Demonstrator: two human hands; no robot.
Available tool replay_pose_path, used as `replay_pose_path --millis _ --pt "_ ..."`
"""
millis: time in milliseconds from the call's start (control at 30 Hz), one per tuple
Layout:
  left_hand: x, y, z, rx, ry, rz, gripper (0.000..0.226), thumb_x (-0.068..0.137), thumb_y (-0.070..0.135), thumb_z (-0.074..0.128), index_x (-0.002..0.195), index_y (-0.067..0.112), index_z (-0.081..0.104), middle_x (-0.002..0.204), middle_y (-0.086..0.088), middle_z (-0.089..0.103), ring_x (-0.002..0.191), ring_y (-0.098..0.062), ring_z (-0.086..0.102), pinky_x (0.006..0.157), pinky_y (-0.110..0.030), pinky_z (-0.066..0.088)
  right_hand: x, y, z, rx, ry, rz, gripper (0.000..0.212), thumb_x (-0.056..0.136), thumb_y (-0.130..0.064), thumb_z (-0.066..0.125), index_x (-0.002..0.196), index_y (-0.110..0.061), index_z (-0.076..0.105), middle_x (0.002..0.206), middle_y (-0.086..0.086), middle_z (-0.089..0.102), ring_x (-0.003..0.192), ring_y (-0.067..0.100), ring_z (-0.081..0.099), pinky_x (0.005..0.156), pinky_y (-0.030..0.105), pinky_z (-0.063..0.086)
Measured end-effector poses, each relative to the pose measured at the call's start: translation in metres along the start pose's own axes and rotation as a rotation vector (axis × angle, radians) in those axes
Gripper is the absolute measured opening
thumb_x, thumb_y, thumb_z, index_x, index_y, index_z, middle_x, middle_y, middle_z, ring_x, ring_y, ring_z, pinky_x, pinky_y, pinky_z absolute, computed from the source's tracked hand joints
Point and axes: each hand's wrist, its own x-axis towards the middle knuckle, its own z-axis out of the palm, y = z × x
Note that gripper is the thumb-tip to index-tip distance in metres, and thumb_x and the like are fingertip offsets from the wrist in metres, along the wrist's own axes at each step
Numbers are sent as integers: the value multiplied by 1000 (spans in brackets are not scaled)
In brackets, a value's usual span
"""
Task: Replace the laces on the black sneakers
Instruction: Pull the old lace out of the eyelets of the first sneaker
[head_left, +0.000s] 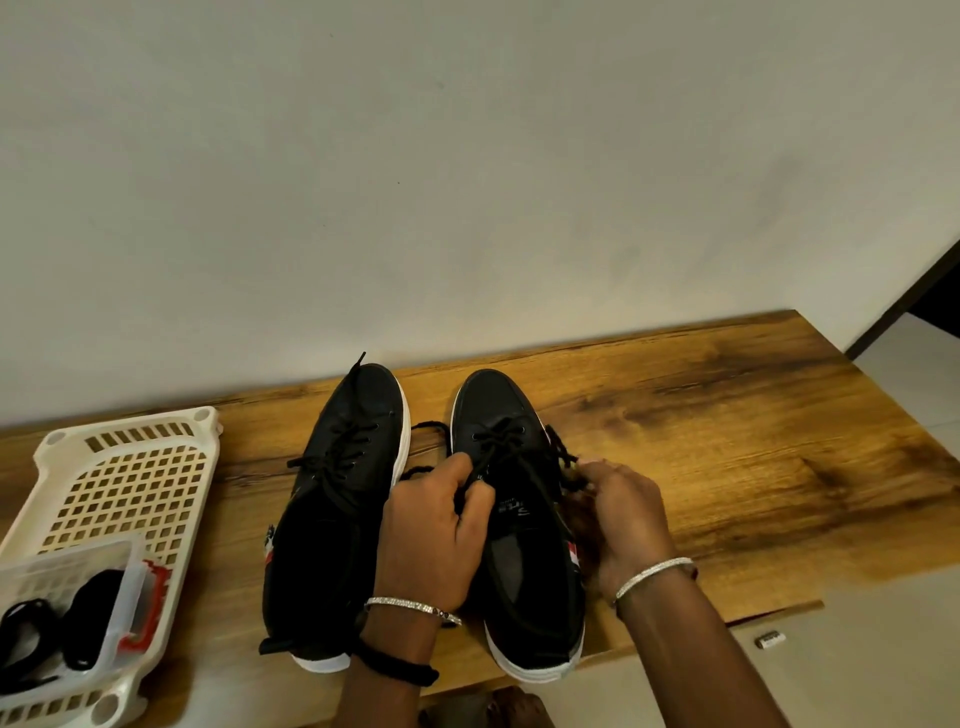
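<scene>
Flanking the black, white-soled right sneaker (524, 587) (toe pointing away) on the wood-grain tabletop (727, 441), the left hand (431, 540) pinches its black cord lace (498, 454) above the tongue. The right hand (623, 519), equally near, pinches the other strand by the outer eyelets.

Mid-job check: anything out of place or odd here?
A small silver cylinder lies on the floor by the near right corner of the table, away from the job. On the left sneaker, a lace end trails loosely over the toe. Nothing looks damaged.
</scene>
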Motion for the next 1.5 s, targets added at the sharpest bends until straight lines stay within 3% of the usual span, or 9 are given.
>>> replay_pose_path --millis 167,333,533,700,800,933,1067,1300,1500 --pt "1 -1 1 29 4 13 29 85 37 46 61 21 39 49 6 34 44 -10 34 44 -22 26 -18 -2 10 -722 -5 -941 26 81 -37 67 106 -32 64 113 -14 60 109 12 52 89 34 44" --pt "1 -1 1 21 5 30 28 86 36 46 62 23 39 49 5 35 44 -10 33 44 -22 26 -19 13 12 -1175 -58 -1191 20 80 -32 68 100 -36 66 109 -16 62 111 16 50 83 38 37" --pt "1 0 1 27 5 22 28 86 36 46 62 30 33 49 7 32 44 -11 34 46 -16 23 -17 11 9 -925 -12 -1113 19 78 -22 82 85 -36 71 91 -22 68 99 9 57 81 36 38" --pt "0 1 0 1 3 13 29 85 36 47 61 31 30 49 9 30 44 -10 33 46 -16 23 -20 -5 10 57 -101 -361 10 85 -5 75 84 -15 72 82 2 76 77 14 70 70 31 53" --pt "0 0 1 -7 1 2 28 84 35 47 61 26 33 48 8 31 44 -10 33 45 -20 25 -10 -10 -1 191 -9 -73 6 91 -8 69 91 -14 67 75 4 73 67 14 63 61 28 48" --pt "0 0 1 -16 3 -11 29 84 36 47 60 23 35 48 5 32 43 -10 33 44 -25 28 7 -1 -5 -196 124 -239 17 82 -18 77 97 -18 69 97 5 73 81 19 65 72 33 53" --pt "0 1 1 -17 6 -6 29 84 35 49 60 29 32 48 7 30 43 -10 32 45 -21 26 -9 0 3 -651 176 -718 50 79 -38 79 124 -25 59 125 -7 57 114 17 53 94 38 48" --pt "0 9 3 -71 53 -33 32 96 43 52 69 28 45 52 6 43 46 -12 46 43 -24 33 -17 7 4 -965 -105 -952 22 77 -38 69 94 -27 62 96 -14 57 87 6 59 70 25 52" --pt "3 17 8 87 138 -28 8 96 27 62 99 26 69 88 14 62 77 -2 59 63 -16 47 -9 5 -2 -704 -92 -773 9 83 -20 76 78 -27 72 70 -12 69 67 6 66 64 26 56"
